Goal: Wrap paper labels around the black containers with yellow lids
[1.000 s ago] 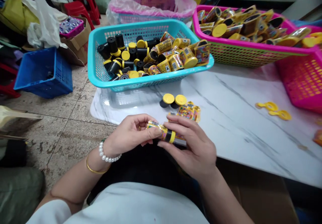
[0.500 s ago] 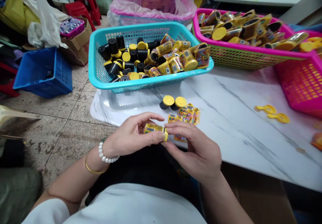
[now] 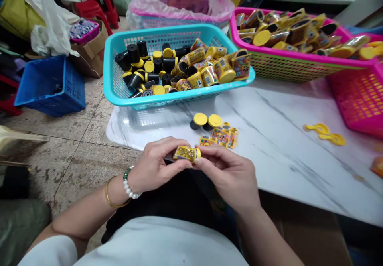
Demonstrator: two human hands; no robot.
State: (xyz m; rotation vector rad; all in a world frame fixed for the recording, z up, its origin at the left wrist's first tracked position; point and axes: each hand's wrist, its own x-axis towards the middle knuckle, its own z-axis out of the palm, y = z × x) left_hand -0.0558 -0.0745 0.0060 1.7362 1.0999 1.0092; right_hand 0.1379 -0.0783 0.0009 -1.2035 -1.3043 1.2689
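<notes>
Between my two hands lies a small tub (image 3: 186,153) on its side, with a yellow lid and a printed yellow sleeve around its body. My left hand (image 3: 160,163) pinches the sleeved body between thumb and fingers. At the lid end, my right hand (image 3: 229,170) grips with thumb and fingertips. Just beyond the hands, two black tubs with yellow lids (image 3: 200,119) stand upright on the marble-patterned table (image 3: 269,146). Beside them is a loose pile of flat printed yellow sleeves (image 3: 223,134).
A turquoise basket (image 3: 179,98) holds black tubs and sleeved tubs. A pink basket (image 3: 287,64) at the back right is heaped with sleeved ones. Two yellow ring-shaped pieces (image 3: 324,133) lie on the right of the table. A blue crate (image 3: 50,86) stands on the floor, left.
The tub has turned about its length, so a different printed side of the sleeve faces up. My left fingers have closed in over it, and my right hand has shifted slightly left.
</notes>
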